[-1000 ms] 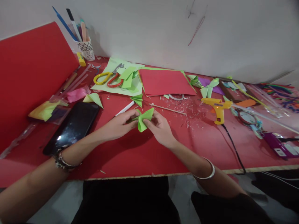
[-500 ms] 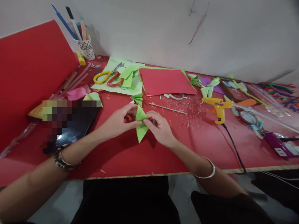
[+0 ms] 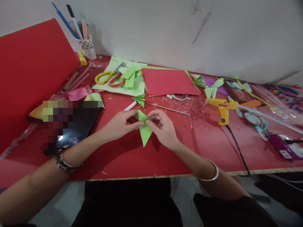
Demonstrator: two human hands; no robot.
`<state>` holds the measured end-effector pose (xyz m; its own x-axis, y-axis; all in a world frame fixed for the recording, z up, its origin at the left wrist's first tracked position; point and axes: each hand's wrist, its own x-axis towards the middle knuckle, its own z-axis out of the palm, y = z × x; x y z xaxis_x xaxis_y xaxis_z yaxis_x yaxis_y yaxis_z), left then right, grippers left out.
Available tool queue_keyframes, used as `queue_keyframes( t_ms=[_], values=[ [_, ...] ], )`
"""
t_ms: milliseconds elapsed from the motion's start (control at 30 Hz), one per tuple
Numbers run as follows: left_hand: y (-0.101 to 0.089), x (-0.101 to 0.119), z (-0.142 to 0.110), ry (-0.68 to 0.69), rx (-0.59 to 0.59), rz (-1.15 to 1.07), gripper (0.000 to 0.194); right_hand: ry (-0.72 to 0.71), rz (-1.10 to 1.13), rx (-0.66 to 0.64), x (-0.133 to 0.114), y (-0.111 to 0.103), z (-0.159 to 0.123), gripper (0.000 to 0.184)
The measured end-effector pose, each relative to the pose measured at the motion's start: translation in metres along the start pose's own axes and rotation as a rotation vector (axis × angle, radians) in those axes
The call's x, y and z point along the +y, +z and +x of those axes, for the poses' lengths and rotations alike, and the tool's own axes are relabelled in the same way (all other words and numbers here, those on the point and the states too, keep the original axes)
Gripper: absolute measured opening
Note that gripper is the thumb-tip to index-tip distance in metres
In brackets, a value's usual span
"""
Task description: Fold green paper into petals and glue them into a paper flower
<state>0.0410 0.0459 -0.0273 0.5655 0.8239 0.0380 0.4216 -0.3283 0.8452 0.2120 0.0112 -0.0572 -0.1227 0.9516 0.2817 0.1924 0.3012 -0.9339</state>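
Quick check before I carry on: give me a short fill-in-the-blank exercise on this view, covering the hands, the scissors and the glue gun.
The left hand and the right hand hold a folded paper coloured ____.
The glue gun has a body coloured ____.
Seen from where the person sits, the scissors lie to the ____ of the glue gun.

Missing words: green; yellow; left.

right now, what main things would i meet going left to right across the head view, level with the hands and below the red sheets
Phone, left hand, green paper, right hand, glue gun, power strip.
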Motion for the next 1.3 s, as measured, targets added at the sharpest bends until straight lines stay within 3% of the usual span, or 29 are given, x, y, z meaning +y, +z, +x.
queue_keyframes(
  t_ms=[567,733,900,1167,1300],
  values=[
    [-0.003,0.001,-0.001,-0.005,0.065,-0.018,0.030,-0.009,0.040,0.007,-0.001,-0.001,0.001,0.005],
    [-0.004,0.000,-0.002,-0.010,0.081,-0.058,0.028,0.035,-0.004,-0.057,-0.002,-0.003,0.003,0.012],
    [-0.008,-0.002,-0.002,0.018,0.165,0.020,0.029,0.046,-0.004,-0.071,-0.003,-0.005,0.005,0.023],
    [-0.012,-0.003,-0.001,0.039,0.230,0.164,0.027,0.054,-0.014,-0.087,-0.002,-0.006,0.005,0.024],
    [-0.016,-0.005,0.000,0.162,0.254,0.300,0.023,0.037,-0.076,-0.103,-0.003,-0.006,0.005,0.018]
  ],
)
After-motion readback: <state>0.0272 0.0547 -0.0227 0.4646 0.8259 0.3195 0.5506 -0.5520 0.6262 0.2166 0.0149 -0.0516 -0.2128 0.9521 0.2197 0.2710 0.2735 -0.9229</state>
